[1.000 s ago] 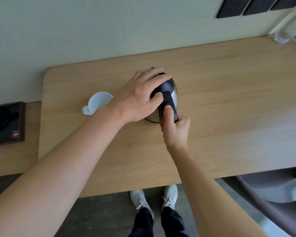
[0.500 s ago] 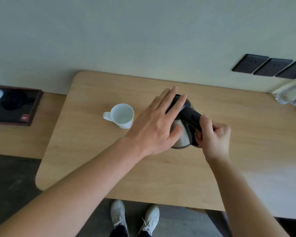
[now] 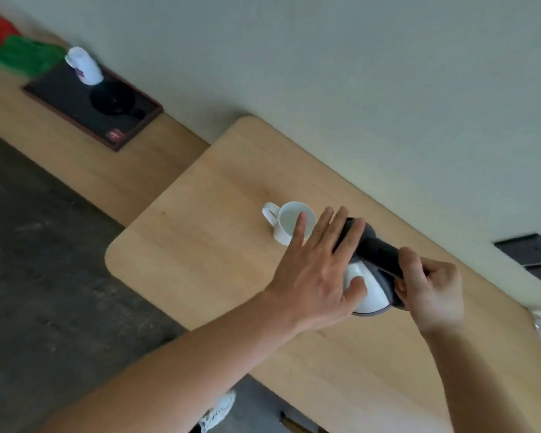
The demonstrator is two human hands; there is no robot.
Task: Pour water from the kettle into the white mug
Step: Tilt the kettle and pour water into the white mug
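A steel kettle (image 3: 369, 289) with a black lid and handle is tilted toward the white mug (image 3: 286, 221), which stands upright on the wooden table (image 3: 206, 232) with its handle to the left. My right hand (image 3: 428, 285) is closed around the kettle's black handle. My left hand (image 3: 319, 270) lies flat against the kettle's lid and side, fingers spread, fingertips reaching over the mug's rim. The spout is hidden behind my left hand; I see no water stream.
A dark tray (image 3: 91, 107) with a black kettle base (image 3: 113, 98) and a white cup (image 3: 85, 68) sits on the lower counter at left. Green and red cloth (image 3: 19, 54) lies beyond it. Black wall sockets (image 3: 534, 254) are at right. My shoes show below the table.
The view has swung and rolled left. The kettle has tipped and moved closer to the mug, with my left hand now reaching over the mug's rim.
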